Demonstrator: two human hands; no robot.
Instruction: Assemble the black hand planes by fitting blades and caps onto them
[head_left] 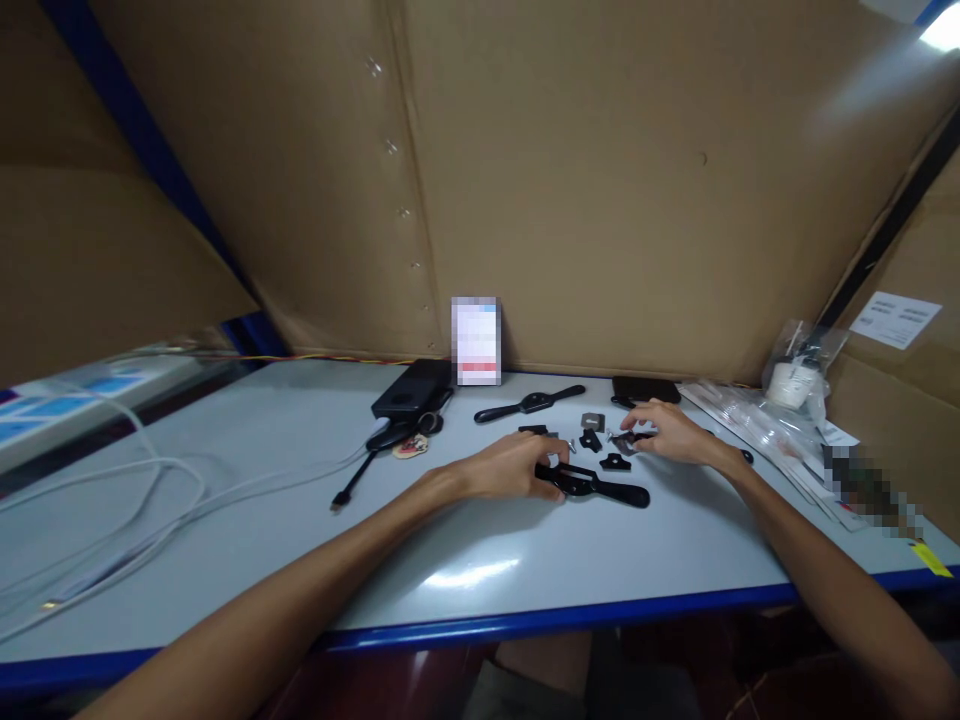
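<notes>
Clasping a black strap [602, 489], left hand [514, 466] lies beside right hand [671, 432] pinching a small part [624, 441]

Bare forearms [352, 565] — slender, left hand [514, 468], right hand [670, 433]

desk [225, 540]: white cables [112, 500] left, black power bank [412, 388] and card [475, 340] at back, plastic bags [757, 420] right.
</notes>
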